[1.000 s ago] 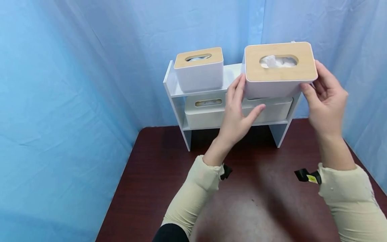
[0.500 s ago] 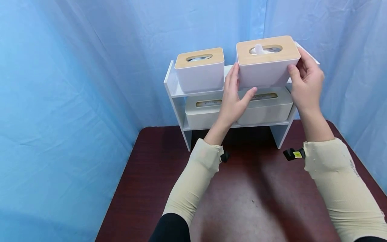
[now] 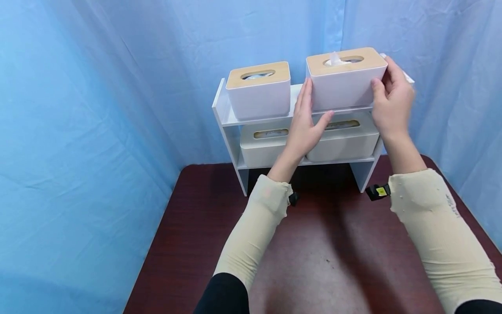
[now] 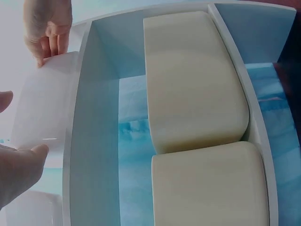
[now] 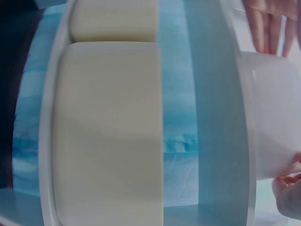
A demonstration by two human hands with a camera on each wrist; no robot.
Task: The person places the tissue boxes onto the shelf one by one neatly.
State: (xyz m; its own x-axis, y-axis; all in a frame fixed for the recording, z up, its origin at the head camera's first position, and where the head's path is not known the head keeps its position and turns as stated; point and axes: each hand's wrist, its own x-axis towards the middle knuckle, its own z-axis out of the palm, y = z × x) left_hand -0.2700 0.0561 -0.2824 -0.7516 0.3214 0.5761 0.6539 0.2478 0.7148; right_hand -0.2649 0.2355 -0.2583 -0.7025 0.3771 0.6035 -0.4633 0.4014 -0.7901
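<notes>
A white tissue box (image 3: 345, 89) with a light wooden lid is at the right part of the white shelf's (image 3: 362, 176) top board, a tissue poking from its slot. It appears to rest on the board. My right hand (image 3: 393, 102) grips its right end, thumb on the front corner and fingers round the side. Against its left end lie the nearly straight fingers of my left hand (image 3: 307, 126), thumb spread away from the box. Both hands also show at the box's ends in the left wrist view, where the box (image 4: 44, 103) stands beside the board's edge.
A matching wooden-lidded tissue box (image 3: 259, 101) stands at the top board's left. On the lower board sit two cream tissue boxes (image 3: 341, 146), side by side. The shelf stands on a dark red table (image 3: 204, 235), with blue curtains (image 3: 129, 109) behind and at the sides.
Both hands have moved the tissue box left and back onto the top board, tilting it more upright. Over the last half second it has settled slightly lower.
</notes>
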